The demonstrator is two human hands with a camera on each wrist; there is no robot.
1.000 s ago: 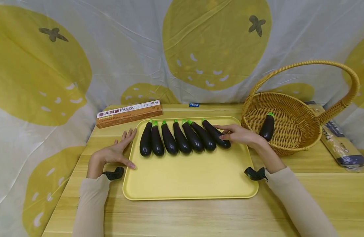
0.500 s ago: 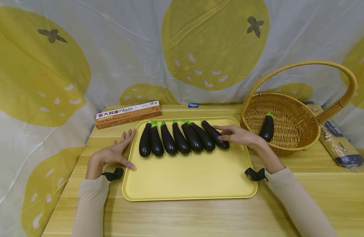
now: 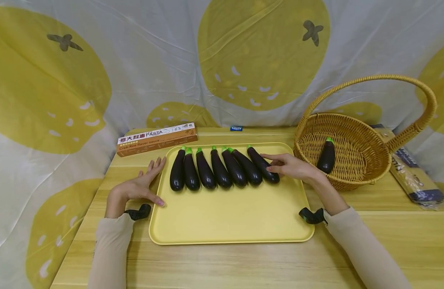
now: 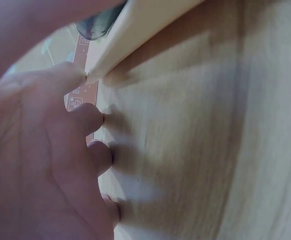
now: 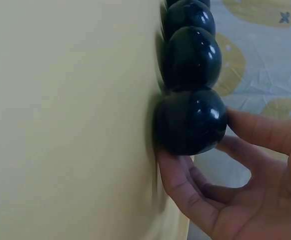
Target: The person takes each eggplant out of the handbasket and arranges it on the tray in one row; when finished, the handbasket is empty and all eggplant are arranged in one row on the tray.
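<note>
Several dark purple eggplants with green stems lie side by side in a row across the upper half of a yellow tray (image 3: 229, 216). My right hand (image 3: 292, 165) holds the rightmost eggplant (image 3: 263, 163) near its thick end, which still rests on the tray. In the right wrist view, thumb and fingers lie on opposite sides of that eggplant (image 5: 190, 122), and its neighbour (image 5: 192, 57) touches it. At the tray's left edge, my left hand (image 3: 136, 186) is spread, its thumb on the rim. In the left wrist view, the other fingertips (image 4: 100, 157) come down at the wooden table beside the tray.
A wicker basket (image 3: 378, 160) with a tall handle stands to the right, one eggplant (image 3: 327, 156) inside it. Behind the tray's left corner lies a pasta box (image 3: 157, 139). A small blue packet (image 3: 236, 128) sits at the back; a plastic-wrapped package (image 3: 416, 178) lies beyond the basket.
The rightmost eggplant has turned very slightly, its lower end shifting a little to the left under my right hand. My left hand has stayed at the tray's edge.
</note>
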